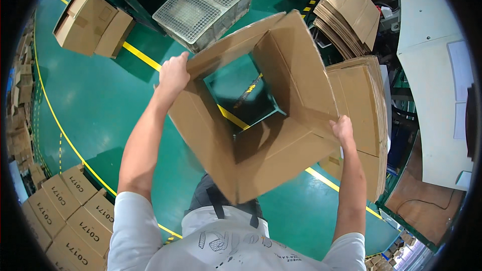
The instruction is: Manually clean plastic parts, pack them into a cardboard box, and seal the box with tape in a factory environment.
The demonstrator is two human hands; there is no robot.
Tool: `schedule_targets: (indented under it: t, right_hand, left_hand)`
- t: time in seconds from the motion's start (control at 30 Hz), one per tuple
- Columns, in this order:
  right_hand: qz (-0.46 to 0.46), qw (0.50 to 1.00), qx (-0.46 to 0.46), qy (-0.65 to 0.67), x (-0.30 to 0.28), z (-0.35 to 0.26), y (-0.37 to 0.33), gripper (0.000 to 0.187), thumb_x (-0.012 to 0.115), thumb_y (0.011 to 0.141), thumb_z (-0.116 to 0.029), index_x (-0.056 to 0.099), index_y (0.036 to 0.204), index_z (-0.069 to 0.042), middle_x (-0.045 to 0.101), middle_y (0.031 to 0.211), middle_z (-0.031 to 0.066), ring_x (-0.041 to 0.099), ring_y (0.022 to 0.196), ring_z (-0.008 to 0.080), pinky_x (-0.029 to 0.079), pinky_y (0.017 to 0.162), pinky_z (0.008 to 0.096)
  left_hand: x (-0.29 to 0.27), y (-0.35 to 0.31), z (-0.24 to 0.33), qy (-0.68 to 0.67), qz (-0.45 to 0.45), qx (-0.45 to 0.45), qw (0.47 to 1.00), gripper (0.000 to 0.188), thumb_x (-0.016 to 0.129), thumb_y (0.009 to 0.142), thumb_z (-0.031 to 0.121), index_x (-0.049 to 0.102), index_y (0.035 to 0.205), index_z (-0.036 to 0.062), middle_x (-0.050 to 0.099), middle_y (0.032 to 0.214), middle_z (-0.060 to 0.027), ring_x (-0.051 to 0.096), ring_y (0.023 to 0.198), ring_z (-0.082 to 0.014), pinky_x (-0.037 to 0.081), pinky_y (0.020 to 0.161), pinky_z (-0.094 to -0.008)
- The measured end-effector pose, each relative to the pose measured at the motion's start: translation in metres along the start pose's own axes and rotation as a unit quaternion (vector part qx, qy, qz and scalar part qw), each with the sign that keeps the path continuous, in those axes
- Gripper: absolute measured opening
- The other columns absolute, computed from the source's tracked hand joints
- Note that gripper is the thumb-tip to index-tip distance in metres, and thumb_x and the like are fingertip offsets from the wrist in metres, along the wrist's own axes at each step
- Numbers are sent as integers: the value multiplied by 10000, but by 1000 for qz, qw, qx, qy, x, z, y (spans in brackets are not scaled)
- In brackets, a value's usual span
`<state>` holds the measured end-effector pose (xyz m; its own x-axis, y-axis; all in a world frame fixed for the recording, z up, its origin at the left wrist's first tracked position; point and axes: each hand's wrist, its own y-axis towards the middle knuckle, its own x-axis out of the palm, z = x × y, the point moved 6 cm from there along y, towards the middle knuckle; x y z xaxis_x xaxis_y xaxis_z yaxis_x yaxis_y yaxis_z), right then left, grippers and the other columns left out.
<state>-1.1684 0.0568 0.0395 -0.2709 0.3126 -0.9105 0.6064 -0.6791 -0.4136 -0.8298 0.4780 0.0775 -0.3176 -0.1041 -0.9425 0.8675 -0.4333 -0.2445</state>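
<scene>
A large brown cardboard box (306, 65) is held up in front of me, spread into a square tube with its top flaps standing outward. Through its open bottom the green floor and a yellow line show. My left hand (174, 74) is closed around the box's left edge, thumb and fingers gripping the cardboard. On the opposite side, my right hand (343, 129) pinches the edge of the right flap. Both arms are stretched forward, and the box hangs tilted between them.
Flattened cartons (366, 115) stand stacked at the right, with another pile (346, 15) behind. A grey plastic crate (203, 10) lies ahead. Cardboard boxes (90, 25) sit far left; closed cartons (75, 216) are stacked near left. A white worktop (432, 70) runs along the right.
</scene>
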Motion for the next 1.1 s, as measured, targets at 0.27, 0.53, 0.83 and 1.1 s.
schedule_targets:
  t: [0.27,0.53,0.83,1.1]
  right_hand:
    - [29,998,6,54,67,3,-24,310,715,737,-214,620,800,74,627,825,281,628,814,411,510,721,450]
    - [-1,997,50,66,86,23,-47,286,699,751,-218,617,807,51,639,825,255,630,792,397,505,743,443]
    - [9,974,67,216,155,74,-129,442,740,709,-194,600,1023,83,647,788,257,651,767,384,519,702,422]
    - [234,942,-232,-58,-25,-149,-55,769,643,796,-120,226,1437,-45,181,1485,227,116,1384,391,115,1136,450]
  left_hand:
    - [86,-75,-21,-185,90,-135,969,926,704,726,92,85,1409,-8,339,1382,-264,253,1333,-424,262,1023,-588]
    - [123,-108,-22,-412,88,-146,895,362,576,769,28,562,1127,-29,645,970,-241,613,965,-378,474,837,-413]
    - [85,8,-23,-304,108,-83,943,328,521,750,2,588,1070,17,629,891,-256,597,886,-425,469,804,-485]
    - [104,4,-38,-225,83,-76,968,185,589,722,67,561,899,21,627,780,-219,625,750,-390,505,688,-491]
